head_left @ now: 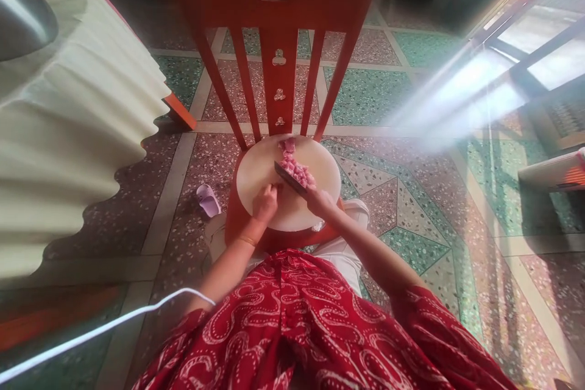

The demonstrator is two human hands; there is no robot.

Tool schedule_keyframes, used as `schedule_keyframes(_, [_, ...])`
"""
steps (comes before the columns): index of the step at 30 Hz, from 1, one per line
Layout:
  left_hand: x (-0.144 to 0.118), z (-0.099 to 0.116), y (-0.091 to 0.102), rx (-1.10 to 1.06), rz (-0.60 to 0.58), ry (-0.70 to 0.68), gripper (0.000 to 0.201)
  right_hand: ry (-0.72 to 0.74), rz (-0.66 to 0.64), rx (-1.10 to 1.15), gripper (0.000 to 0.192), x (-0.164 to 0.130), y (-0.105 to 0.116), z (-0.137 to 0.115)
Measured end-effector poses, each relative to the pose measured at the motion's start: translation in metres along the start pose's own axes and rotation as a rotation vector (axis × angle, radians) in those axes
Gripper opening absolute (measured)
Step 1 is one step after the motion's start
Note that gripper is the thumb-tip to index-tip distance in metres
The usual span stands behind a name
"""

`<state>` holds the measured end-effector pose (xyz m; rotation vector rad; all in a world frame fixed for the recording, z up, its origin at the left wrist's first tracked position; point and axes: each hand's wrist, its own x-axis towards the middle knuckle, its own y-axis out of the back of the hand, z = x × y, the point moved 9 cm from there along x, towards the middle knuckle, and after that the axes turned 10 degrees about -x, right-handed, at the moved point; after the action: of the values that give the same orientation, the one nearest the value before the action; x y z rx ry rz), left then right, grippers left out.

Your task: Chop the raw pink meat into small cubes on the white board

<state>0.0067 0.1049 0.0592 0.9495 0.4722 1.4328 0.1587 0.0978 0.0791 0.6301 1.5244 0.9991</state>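
Note:
A round pale cutting board [256, 164] lies on the seat of a red wooden chair in front of me. Chopped pink meat [297, 172] is heaped in a slanting band across the board, with a larger chunk at its far end. My right hand [320, 202] grips the kitchen knife [289, 177] by its handle, which my fingers cover. Its dark blade lies slantwise along the near left side of the meat. To the left of the knife, my left hand [265, 202] is closed low over the board; whatever its fingers hold is too small to make out.
The tall chair back [278, 79] rises behind the board. A cream tablecloth [91, 152] hangs at the left, near a purple slipper [209, 201] on the floor. A white cord [105, 330] crosses the lower left. Sunlight enters from the right.

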Motion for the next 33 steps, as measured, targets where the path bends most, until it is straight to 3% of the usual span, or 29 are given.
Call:
schedule_keyframes(3, [-0.005,0.007,-0.017,-0.016,-0.033,-0.043,0.032,0.008,0.016,-0.001,0.038,-0.014,-0.009,-0.003])
schedule_keyframes(6, [-0.013,0.009,-0.018,-0.033,-0.035,-0.068,0.034,-0.004,0.019,-0.043,0.028,-0.027,-0.017,-0.006])
schedule_keyframes(9, [-0.015,0.01,-0.015,-0.115,-0.032,-0.118,0.032,0.01,0.021,-0.08,0.027,-0.032,-0.018,-0.01])
schedule_keyframes(14, [-0.008,0.013,-0.032,-0.185,-0.143,-0.215,0.03,0.031,-0.013,-0.116,0.028,-0.031,-0.017,-0.012])
schedule_keyframes(19, [-0.005,0.013,-0.033,-0.197,-0.121,-0.221,0.029,0.036,-0.043,-0.09,0.033,-0.008,-0.016,-0.021])
schedule_keyframes(25, [-0.007,0.006,-0.036,-0.18,-0.085,-0.185,0.029,0.081,0.023,-0.018,0.034,0.039,0.008,-0.056])
schedule_keyframes(28, [-0.008,0.004,-0.036,-0.176,-0.078,-0.18,0.029,0.082,0.015,-0.028,0.036,0.031,0.003,-0.046])
schedule_keyframes(33, [-0.009,0.004,-0.035,-0.195,-0.107,-0.176,0.033,-0.004,-0.046,-0.094,0.037,-0.009,-0.02,0.002])
